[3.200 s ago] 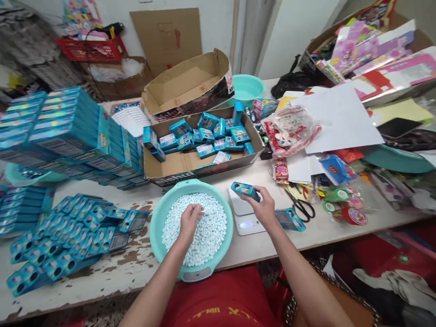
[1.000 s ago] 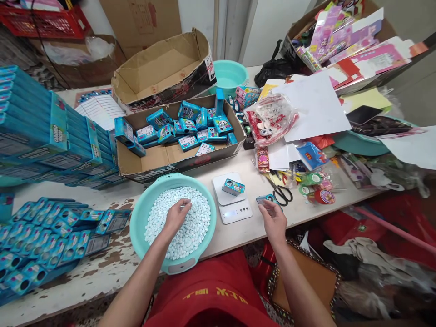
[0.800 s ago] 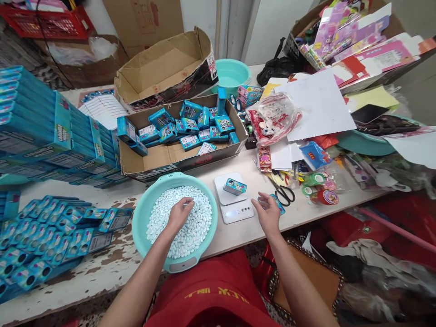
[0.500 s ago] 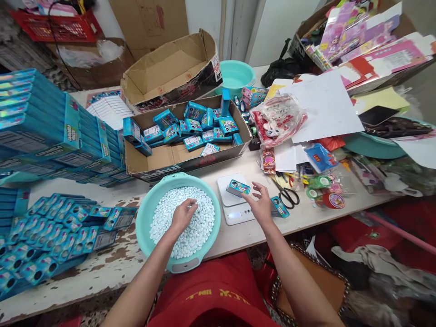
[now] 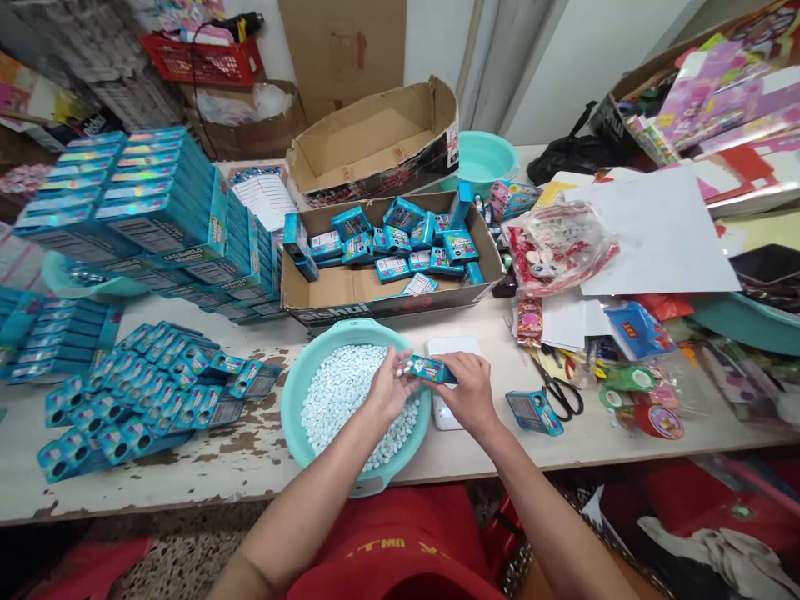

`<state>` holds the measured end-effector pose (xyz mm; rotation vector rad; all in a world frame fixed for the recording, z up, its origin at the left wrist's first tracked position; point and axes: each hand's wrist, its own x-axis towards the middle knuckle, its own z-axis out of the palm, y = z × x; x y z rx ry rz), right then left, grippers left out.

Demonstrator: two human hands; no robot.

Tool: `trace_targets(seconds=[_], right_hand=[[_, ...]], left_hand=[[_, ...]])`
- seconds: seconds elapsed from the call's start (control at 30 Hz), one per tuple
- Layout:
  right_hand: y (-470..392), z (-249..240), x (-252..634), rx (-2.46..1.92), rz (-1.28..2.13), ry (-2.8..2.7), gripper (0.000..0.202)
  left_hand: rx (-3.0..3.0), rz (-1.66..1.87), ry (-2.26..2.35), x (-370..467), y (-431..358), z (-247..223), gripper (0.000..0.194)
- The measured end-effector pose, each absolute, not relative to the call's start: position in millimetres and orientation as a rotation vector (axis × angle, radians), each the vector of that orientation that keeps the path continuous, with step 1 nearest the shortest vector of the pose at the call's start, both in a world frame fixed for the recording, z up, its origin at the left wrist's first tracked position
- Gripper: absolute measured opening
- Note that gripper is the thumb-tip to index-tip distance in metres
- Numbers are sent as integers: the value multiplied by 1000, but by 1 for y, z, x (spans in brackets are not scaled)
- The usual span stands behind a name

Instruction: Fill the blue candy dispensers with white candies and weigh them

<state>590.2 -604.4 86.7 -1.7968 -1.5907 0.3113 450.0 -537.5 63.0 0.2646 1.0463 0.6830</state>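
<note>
My right hand (image 5: 470, 390) grips a small blue candy box (image 5: 432, 369), tilted with its end toward the left. Close against that end is my left hand (image 5: 386, 387), fingers curled, with a few small white candies in them. Both hands are over the right side of a turquoise basin (image 5: 295, 417) that holds a heap of pale candies (image 5: 341, 392). Behind my right hand lies a white scale (image 5: 451, 343), partly covered by it. Another blue box (image 5: 534, 412) stands on the table to the right of the scale.
Beyond the basin, a cardboard tray (image 5: 350, 287) holds several blue boxes. Stacked blue cartons (image 5: 162, 208) and rows of small boxes (image 5: 162, 383) occupy the left. Scissors (image 5: 559, 392), tape rolls (image 5: 637, 379) and a plastic bag (image 5: 556, 246) lie at right.
My right hand has picked the blue box up off the scale and brought it left over the basin. My left hand has risen from the candies to the box's end. The view has shifted left.
</note>
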Motion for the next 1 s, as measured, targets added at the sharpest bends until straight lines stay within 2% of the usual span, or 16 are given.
trace_targets(seconds=[0.13, 0.23, 0.37, 0.5, 0.6, 0.7, 0.8, 0.87, 0.93, 1.0], right_hand=[[-602, 81, 585, -1838, 288, -1638, 21], [-605, 79, 588, -1827, 322, -1614, 25], [-610, 87, 586, -1735, 465, -1478, 32], [-611, 95, 562, -1544, 648, -1423, 35], [-615, 94, 547, -1490, 671, -1447, 47], [-631, 82, 570, -1714, 320, -1350, 67], [-665, 58, 625, -2092, -118, -1059, 80], [-693, 38, 664, -2329, -165, -836, 92], [-715, 20, 691, -2452, -24, -653, 87], [-726, 7, 706, -2455, 123, -599, 68]], left_hand=[[174, 692, 1079, 455, -534, 60, 29], [312, 662, 1093, 441, -533, 55, 28], [1045, 633, 1245, 415, -536, 67, 28], [1623, 617, 975, 393, -542, 95, 47], [1903, 529, 843, 373, -547, 112, 38], [2008, 591, 1162, 331, -553, 121, 32], [2034, 754, 1672, 264, -556, 116, 43], [1986, 632, 2036, 218, -555, 99, 48], [1881, 350, 2262, 183, -553, 72, 47], [1794, 196, 2297, 162, -553, 44, 47]])
